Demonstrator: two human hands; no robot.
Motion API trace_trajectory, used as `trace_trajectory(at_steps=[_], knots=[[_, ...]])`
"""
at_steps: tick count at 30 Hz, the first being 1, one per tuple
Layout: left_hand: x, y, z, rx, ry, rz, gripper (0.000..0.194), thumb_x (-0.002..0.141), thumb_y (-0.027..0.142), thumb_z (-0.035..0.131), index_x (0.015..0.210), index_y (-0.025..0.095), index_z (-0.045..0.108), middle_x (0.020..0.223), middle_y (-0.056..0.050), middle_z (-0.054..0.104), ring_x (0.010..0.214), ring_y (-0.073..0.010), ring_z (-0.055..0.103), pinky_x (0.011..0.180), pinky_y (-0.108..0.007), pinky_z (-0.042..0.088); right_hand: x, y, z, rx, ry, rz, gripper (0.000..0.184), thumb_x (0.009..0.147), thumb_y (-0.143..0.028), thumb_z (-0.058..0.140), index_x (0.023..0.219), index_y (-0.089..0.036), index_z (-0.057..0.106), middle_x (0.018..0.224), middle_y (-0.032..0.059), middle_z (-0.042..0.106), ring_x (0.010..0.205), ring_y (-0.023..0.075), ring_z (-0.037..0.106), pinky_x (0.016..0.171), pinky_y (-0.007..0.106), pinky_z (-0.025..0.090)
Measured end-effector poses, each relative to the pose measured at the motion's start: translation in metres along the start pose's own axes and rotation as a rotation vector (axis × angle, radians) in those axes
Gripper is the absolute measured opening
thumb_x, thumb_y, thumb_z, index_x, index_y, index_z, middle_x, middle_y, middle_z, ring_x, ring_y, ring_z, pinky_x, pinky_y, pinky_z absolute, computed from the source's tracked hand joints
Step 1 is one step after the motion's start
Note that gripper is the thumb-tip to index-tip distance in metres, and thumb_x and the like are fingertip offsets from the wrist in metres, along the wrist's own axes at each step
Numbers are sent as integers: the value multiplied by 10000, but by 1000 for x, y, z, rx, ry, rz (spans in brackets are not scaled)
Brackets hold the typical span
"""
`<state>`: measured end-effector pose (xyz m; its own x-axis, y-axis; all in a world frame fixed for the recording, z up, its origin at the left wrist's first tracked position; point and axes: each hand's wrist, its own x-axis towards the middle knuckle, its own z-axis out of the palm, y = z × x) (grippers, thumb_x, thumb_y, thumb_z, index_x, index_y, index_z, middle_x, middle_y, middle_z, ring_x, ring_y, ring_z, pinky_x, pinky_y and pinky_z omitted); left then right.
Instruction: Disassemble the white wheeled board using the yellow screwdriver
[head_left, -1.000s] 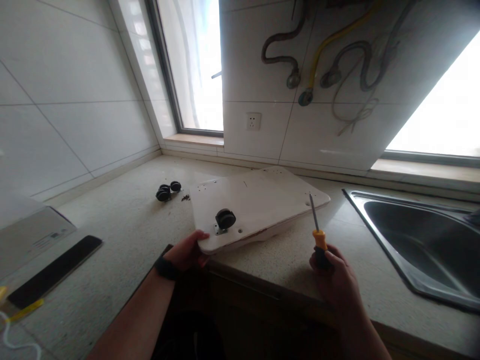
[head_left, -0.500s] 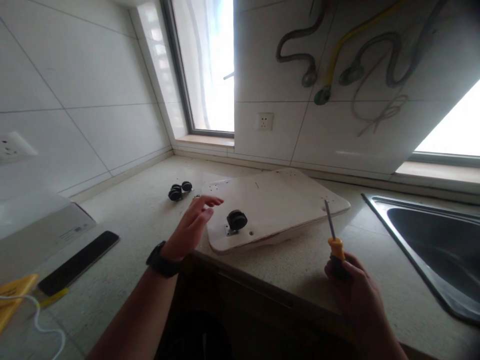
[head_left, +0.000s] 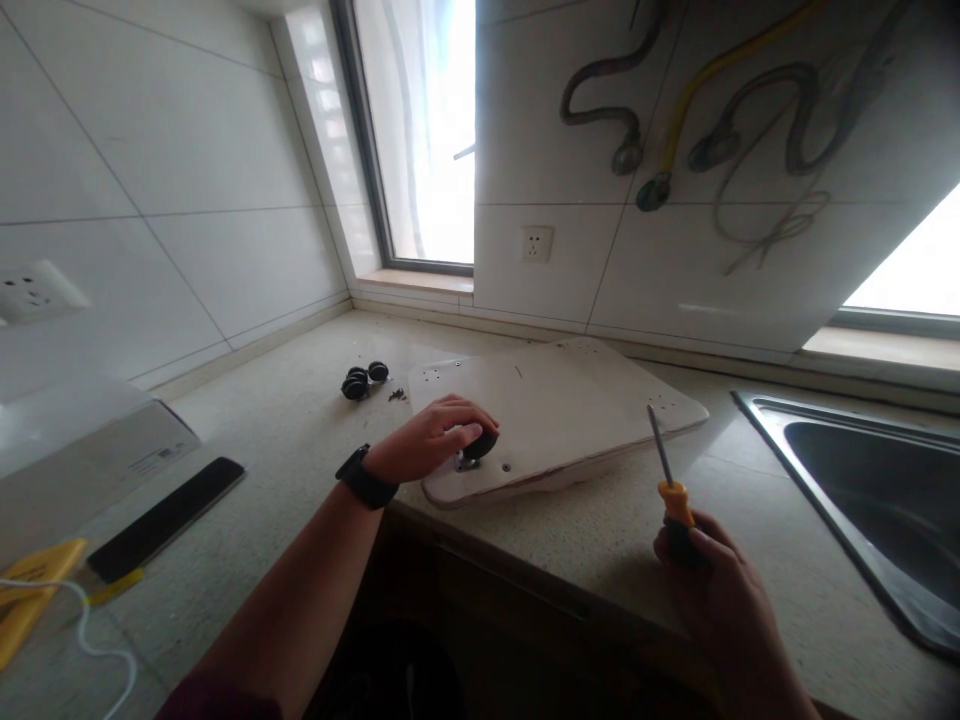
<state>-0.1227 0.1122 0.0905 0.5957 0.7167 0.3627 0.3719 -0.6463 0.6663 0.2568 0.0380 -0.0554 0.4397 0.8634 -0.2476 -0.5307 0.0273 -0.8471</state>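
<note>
My left hand (head_left: 442,437) is closed over a black caster wheel (head_left: 480,447), covering its top. The caster's metal plate rests on the near left corner of a white board (head_left: 555,410) with rounded corners and small screw holes. In my right hand (head_left: 705,570) is a screwdriver (head_left: 674,497) with a yellow and black handle, its shaft pointing up and away, in front of the board's right end. Left of the board, several loose black casters (head_left: 364,379) lie together beside a small pile of screws (head_left: 397,395).
A steel sink (head_left: 817,500) is set into the counter (head_left: 300,400) on the right. At the left lie a dark phone-like slab (head_left: 169,518), a white box (head_left: 82,480), a yellow item (head_left: 37,595) and a white cable (head_left: 97,650). Hoses (head_left: 600,90) hang on the wall.
My left hand has moved right, from above the board's left edge onto the caster, and its fingers have closed over it. My right hand still holds the screwdriver in nearly the same place.
</note>
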Motion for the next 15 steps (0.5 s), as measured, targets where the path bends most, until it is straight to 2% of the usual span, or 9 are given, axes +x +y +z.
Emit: trace_trajectory(at_steps=[4, 11, 15], knots=[[-6, 1, 4, 46, 113, -67, 400, 1070, 368, 362, 1057, 195, 722, 1073, -96, 703, 1049, -221, 610, 1013, -403, 451, 0, 0, 1, -7, -9, 0, 411, 548, -290, 888, 924, -214, 740, 819, 21, 679, 692, 129, 623, 602, 180, 574], [-17, -7, 10, 147, 253, -186, 346, 1064, 399, 394, 1050, 182, 662, 1026, -80, 656, 1000, -215, 595, 948, -385, 448, 2, 2, 1, 2, 38, 21, 408, 590, -252, 833, 985, -205, 741, 901, 45, 694, 742, 140, 631, 625, 188, 580], [-28, -10, 12, 81, 340, -251, 318, 1053, 416, 429, 1170, 191, 622, 1159, -101, 653, 1078, -221, 601, 968, -384, 454, 6, -6, 5, 25, 7, 36, 355, 636, -289, 756, 981, -207, 740, 890, 29, 667, 689, 135, 601, 568, 237, 570]])
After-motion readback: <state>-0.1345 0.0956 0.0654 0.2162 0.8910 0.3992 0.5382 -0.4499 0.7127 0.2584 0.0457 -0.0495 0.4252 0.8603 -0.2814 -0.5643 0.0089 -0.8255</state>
